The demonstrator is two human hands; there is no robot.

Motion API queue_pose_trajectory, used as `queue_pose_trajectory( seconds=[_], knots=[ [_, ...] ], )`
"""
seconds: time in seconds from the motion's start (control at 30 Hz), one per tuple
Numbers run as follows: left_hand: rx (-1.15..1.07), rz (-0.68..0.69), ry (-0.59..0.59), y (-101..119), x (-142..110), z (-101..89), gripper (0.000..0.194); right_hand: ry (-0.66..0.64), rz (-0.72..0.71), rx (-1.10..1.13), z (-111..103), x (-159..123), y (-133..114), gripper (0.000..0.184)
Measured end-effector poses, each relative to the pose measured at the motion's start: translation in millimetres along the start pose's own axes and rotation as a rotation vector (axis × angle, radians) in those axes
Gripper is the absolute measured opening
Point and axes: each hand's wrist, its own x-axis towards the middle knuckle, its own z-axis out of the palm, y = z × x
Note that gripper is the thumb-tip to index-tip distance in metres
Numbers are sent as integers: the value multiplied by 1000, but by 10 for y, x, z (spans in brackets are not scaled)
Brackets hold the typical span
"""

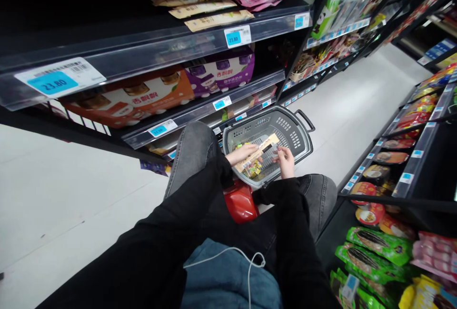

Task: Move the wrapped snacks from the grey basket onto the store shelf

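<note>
A beige flat food packet (pixel 268 144) with a dark label and a partly see-through section lies across my two hands, above the shopping basket. My left hand (pixel 244 153) grips its left side, fingers closed over the edge. My right hand (pixel 284 160) is closed in a pinch at the packet's right edge; the exact contact is too small to see clearly. Below them stands the grey plastic shopping basket (pixel 306 143), its handle folded out to the far side. Small yellow-green packs (pixel 253 169) lie inside it, partly covered by the packet and my left hand.
A shelf rack (pixel 153 42) rises close on the left, with beige packets (pixel 219 19) and boxed drink cups (pixel 221 73). Another shelf (pixel 396 194) on the right holds bowls and green snack bags (pixel 374 256). A red shiny object (pixel 241 203) sits between my knees. The aisle floor (pixel 342 109) runs ahead.
</note>
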Motion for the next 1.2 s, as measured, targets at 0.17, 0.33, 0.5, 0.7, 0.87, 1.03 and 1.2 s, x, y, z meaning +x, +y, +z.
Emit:
queue_pose_trajectory(
  seconds=[0.17,0.33,0.5,0.7,0.87,1.03,1.2],
  knots=[
    [17,-122,-216,-11,-28,12,37,-102,-50,106,-31,-40,-68,46],
    [-74,-15,-284,78,-101,-24,69,-50,-15,150,-107,-26,-121,45],
    [-159,155,-2,156,-103,-106,52,58,-33,195,-242,22,-142,39],
    [-137,290,163,142,-58,-134,56,-27,-8,167,-238,-19,-188,35],
    [-56,347,211,122,-33,-147,51,-52,11,120,-200,-44,-211,35],
    [0,329,192,118,-19,-152,45,-68,27,103,-213,-36,-205,34],
    [3,347,234,119,-12,-126,35,-117,48,133,-208,-58,-232,27]
  ],
)
